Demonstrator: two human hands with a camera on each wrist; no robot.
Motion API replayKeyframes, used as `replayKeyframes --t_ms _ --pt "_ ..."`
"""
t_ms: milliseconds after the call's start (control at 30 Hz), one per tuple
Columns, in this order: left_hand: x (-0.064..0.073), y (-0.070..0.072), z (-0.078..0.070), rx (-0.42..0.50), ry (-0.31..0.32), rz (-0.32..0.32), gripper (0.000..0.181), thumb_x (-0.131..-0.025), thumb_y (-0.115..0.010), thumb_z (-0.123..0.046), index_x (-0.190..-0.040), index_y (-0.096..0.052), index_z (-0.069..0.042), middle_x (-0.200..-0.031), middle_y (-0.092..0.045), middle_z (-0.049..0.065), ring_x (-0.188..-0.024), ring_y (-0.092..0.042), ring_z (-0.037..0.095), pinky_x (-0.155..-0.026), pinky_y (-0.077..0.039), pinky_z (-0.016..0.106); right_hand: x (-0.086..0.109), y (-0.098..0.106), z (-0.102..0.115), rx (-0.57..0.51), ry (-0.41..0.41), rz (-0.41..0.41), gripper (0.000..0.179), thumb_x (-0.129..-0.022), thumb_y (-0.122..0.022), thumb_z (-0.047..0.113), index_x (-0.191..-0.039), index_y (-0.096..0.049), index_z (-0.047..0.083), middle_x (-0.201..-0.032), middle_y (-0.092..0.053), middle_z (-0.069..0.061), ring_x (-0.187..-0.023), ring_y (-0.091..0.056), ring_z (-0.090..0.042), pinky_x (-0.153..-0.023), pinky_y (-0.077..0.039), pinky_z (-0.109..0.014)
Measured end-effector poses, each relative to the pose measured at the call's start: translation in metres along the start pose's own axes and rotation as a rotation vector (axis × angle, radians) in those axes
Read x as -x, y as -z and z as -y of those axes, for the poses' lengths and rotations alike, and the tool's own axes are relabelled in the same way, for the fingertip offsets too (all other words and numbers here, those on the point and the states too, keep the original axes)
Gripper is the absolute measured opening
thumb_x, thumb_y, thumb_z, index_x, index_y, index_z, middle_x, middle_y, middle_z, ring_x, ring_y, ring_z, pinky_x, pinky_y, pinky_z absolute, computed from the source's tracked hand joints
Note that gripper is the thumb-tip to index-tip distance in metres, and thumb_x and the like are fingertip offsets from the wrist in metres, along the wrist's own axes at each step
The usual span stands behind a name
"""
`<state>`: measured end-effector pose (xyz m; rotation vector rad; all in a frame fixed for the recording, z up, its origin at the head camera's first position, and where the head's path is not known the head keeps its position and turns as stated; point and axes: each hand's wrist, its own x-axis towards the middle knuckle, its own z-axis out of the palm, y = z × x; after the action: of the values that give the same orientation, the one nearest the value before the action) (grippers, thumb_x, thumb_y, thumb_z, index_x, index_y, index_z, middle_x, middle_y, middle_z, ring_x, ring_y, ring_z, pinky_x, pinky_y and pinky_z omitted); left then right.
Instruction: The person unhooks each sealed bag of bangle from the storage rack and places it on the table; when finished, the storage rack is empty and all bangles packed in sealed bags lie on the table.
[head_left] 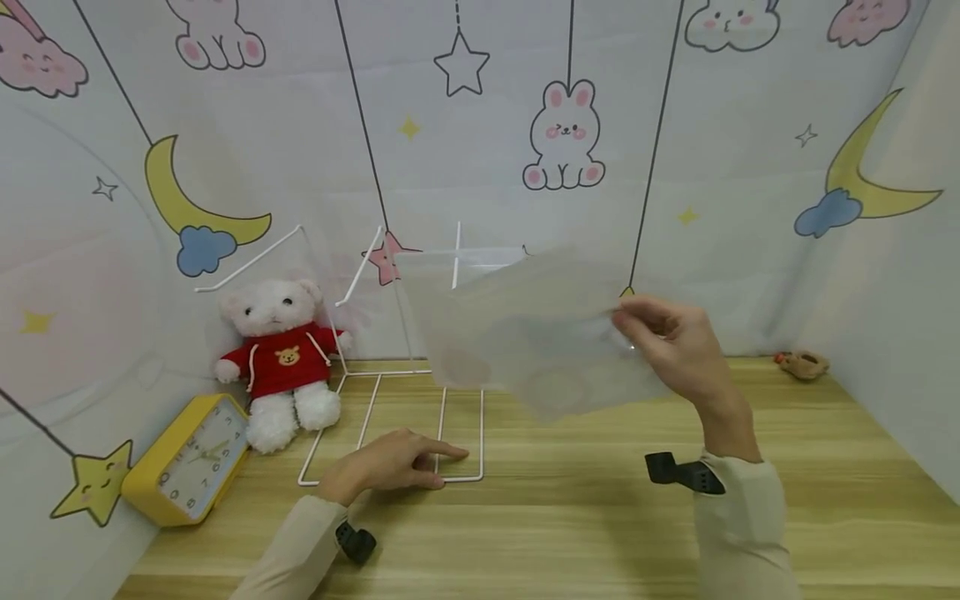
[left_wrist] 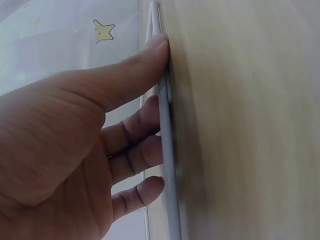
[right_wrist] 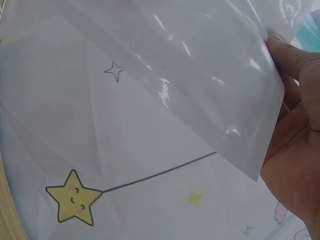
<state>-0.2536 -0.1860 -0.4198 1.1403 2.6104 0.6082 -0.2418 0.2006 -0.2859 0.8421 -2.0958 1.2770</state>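
My right hand pinches the right edge of a translucent plastic bag between thumb and fingers. The bag hangs in the air above the table and covers part of a white wire rack. In the right wrist view the bag looks glossy and creased, with a flat seam along its edge. On the rack's front base bar lies my left hand, index finger stretched out. Up close in the left wrist view, the thumb and fingertips of the left hand touch the white bar.
Left of the rack sits a white teddy bear in a red hoodie. A yellow alarm clock leans in front of it. A small brown toy lies at the back right of the wooden table. Printed cloth hangs behind.
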Motion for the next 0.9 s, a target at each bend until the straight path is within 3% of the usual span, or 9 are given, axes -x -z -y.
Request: replayKeyframes --t_ms 133,333,600,900 --pt "0.001 0.000 0.000 0.017 0.006 0.001 0.045 -0.094 -0.072 -0.027 -0.137 -0.064 -0.020 -0.065 -0.046 -0.012 -0.057 -0.038 -0.001 -0.056 -0.035 0.021 0.003 0.008 -0.003 0.012 0.006 -0.048 0.017 -0.093 -0.063 -0.009 -0.106 -0.073 -0.006 -0.094 -0.070 0.018 -0.075 -0.064 -0.002 -0.063 -0.047 -0.015" --pt "0.002 0.000 -0.001 0.028 0.003 -0.001 0.045 -0.094 -0.072 -0.027 -0.137 -0.064 -0.019 -0.065 -0.046 -0.012 -0.057 -0.039 -0.002 -0.057 -0.036 0.021 0.006 0.019 -0.008 -0.003 -0.013 -0.096 0.016 -0.093 -0.062 -0.010 -0.106 -0.072 -0.008 -0.091 -0.071 0.016 -0.067 -0.061 -0.003 -0.059 -0.045 -0.015" --pt "0.001 0.000 0.000 0.038 -0.008 -0.004 0.045 -0.094 -0.071 -0.028 -0.137 -0.064 -0.018 -0.065 -0.047 -0.012 -0.059 -0.039 -0.001 -0.058 -0.036 0.021 0.009 0.031 -0.020 -0.004 -0.069 -0.060 0.014 -0.095 -0.061 -0.007 -0.107 -0.069 -0.011 -0.090 -0.071 0.014 -0.072 -0.062 -0.003 -0.062 -0.047 -0.014" --pt "0.001 0.000 0.000 0.029 -0.014 -0.013 0.045 -0.093 -0.072 -0.028 -0.137 -0.064 -0.018 -0.066 -0.049 -0.012 -0.060 -0.041 -0.001 -0.059 -0.037 0.021 0.017 0.047 -0.032 0.088 -0.164 -0.109 0.022 -0.098 -0.061 0.002 -0.116 -0.066 -0.011 -0.093 -0.067 0.022 -0.080 -0.062 0.001 -0.066 -0.046 -0.011"
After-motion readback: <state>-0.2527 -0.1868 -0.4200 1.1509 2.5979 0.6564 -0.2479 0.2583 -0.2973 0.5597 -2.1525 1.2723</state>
